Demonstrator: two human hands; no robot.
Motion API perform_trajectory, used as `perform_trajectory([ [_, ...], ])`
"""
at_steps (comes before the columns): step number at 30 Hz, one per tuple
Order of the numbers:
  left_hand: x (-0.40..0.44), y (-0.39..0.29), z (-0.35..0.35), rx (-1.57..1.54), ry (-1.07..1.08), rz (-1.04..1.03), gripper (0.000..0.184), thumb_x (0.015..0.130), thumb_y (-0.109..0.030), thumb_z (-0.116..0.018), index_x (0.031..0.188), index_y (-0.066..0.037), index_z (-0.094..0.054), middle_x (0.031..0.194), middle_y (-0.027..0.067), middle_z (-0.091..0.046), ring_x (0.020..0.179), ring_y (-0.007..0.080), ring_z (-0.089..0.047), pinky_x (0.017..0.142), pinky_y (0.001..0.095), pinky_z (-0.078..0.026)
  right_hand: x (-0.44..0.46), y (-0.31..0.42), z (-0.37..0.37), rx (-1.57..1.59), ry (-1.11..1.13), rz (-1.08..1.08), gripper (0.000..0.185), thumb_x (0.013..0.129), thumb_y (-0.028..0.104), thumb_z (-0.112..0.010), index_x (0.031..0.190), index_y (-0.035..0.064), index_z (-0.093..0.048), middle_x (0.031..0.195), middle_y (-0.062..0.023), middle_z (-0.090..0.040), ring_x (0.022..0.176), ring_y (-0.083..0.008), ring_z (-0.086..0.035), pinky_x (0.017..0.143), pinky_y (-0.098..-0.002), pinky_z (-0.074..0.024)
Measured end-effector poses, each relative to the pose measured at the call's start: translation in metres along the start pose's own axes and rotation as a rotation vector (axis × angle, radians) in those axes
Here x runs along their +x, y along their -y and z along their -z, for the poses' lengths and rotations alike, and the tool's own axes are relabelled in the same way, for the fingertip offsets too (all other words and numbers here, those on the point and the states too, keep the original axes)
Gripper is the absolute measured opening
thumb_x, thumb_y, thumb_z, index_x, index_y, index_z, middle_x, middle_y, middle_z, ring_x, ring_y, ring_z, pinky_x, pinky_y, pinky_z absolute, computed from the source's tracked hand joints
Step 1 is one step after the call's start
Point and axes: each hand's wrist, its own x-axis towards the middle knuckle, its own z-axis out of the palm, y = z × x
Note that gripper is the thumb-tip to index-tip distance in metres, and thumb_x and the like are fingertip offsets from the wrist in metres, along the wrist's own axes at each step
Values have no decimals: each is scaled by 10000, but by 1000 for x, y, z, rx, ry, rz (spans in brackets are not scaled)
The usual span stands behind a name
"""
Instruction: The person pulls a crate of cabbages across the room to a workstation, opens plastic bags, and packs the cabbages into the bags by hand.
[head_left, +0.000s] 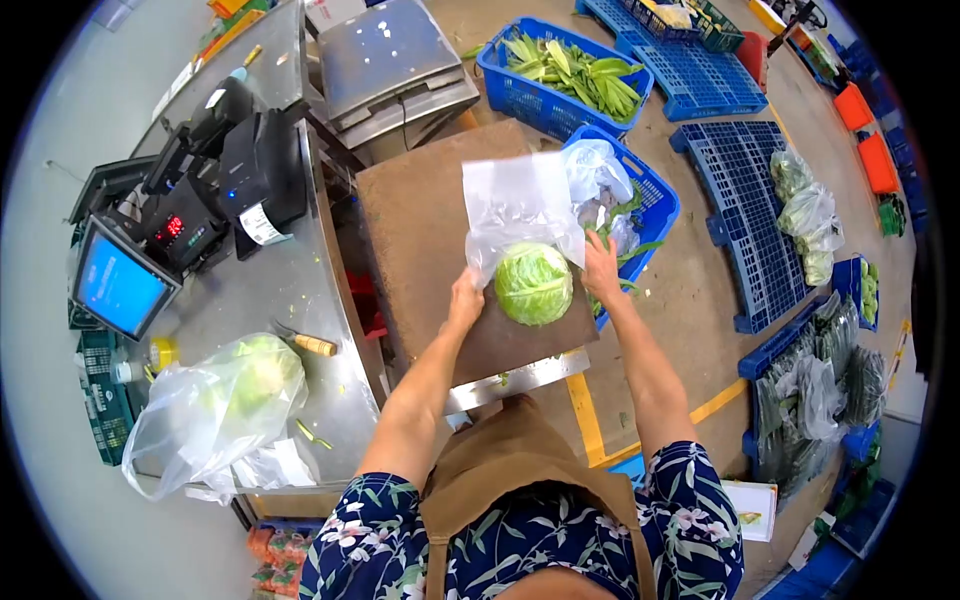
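A green cabbage (534, 285) sits on the brown board (420, 210) in front of me. A clear plastic bag (515, 195) lies spread beyond it, its near edge at the cabbage's far side. How far the cabbage is inside the bag I cannot tell. To the left of the cabbage, my left hand (465, 300) is closed on the bag's edge. My right hand (600, 268) pinches the opposite edge on the right, close to a blue crate (655, 205) with bagged greens.
On the steel counter (300, 270) at left are a bagged cabbage (250, 380), a wooden-handled knife (315, 345), a label printer (262, 165) and a screen (125, 282). A weighing scale (390, 55), a crate of corn (565, 75) and blue pallets (745, 215) stand around.
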Motion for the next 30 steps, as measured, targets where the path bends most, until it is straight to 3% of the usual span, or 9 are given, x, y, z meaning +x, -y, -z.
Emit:
perform_trajectory([
  [3, -42, 8, -17, 27, 61, 213, 298, 775, 59, -465, 1049, -17, -552, 994, 225, -587, 973, 409, -553, 813, 420, -452, -45, -2, -22, 111, 53, -179, 444, 668, -49, -528, 1098, 50, -565, 1130, -122, -553, 1210, -301, -415, 968, -512, -277],
  [7, -67, -28, -38, 73, -138, 136, 276, 801, 13, -512, 1075, -6, -539, 917, 228, -605, 897, 396, -586, 766, 418, -453, -72, 44, -28, 402, -66, -461, 416, 734, -42, -458, 1136, 20, -547, 1118, -178, -570, 1125, -348, -482, 937, -448, -346],
  [12, -62, -58, -58, -142, -215, 675, 242, 808, -18, -467, 1034, 50, -520, 923, 249, -603, 885, 376, -606, 732, 431, -472, -60, 115, -37, 665, -364, -1015, 342, 847, 18, -382, 1156, -16, -524, 1044, -220, -597, 1030, -388, -538, 893, -410, -397],
  [16, -26, -71, -30, -333, -210, 701, 187, 881, -116, -476, 901, 45, -568, 791, 142, -636, 671, 197, -638, 582, 355, -501, -10, 116, -1, 954, -299, -1125, 332, 870, 36, -383, 1167, -9, -524, 945, -138, -628, 655, -211, -634, 553, -300, -516],
  [17, -17, -77, -20, -309, -188, 672, 194, 892, -123, -484, 920, 41, -582, 792, 118, -640, 672, 171, -631, 584, 319, -510, -3, 112, 4, 896, -266, -1047, 336, 876, 40, -379, 1177, 1, -523, 878, -114, -624, 513, -136, -588, 418, -233, -482],
  [22, 16, -130, 4, -300, -249, 399, 218, 906, -195, -527, 949, -14, -641, 708, -8, -572, 587, 59, -456, 523, 228, -376, 48, 120, 53, 776, -308, -765, 339, 860, 28, -385, 1165, -5, -529, 782, -122, -630, 527, -145, -598, 451, -269, -492],
  [25, 32, -147, 38, -508, -228, 603, 186, 881, -203, -571, 946, -57, -665, 738, -40, -552, 653, 52, -403, 584, 229, -335, 66, 101, 71, 671, -227, -697, 295, 858, 51, -406, 1108, -4, -551, 732, -98, -622, 505, -133, -591, 440, -275, -475],
  [28, 59, -156, 85, -514, -283, 627, 150, 851, -157, -605, 875, -31, -682, 783, 14, -630, 760, 122, -555, 767, 257, -410, 88, 86, 102, 132, -181, -497, 262, 808, 124, -485, 1026, 9, -574, 819, -229, -634, 742, -380, -628, 650, -456, -489],
  [30, 62, -180, 106, -660, -227, 646, 151, 830, -150, -628, 834, -8, -676, 759, 39, -637, 764, 130, -570, 755, 267, -420, 107, 95, 142, 33, 39, -611, 257, 762, 188, -536, 942, 15, -597, 862, -268, -613, 878, -441, -571, 742, -500, -451],
])
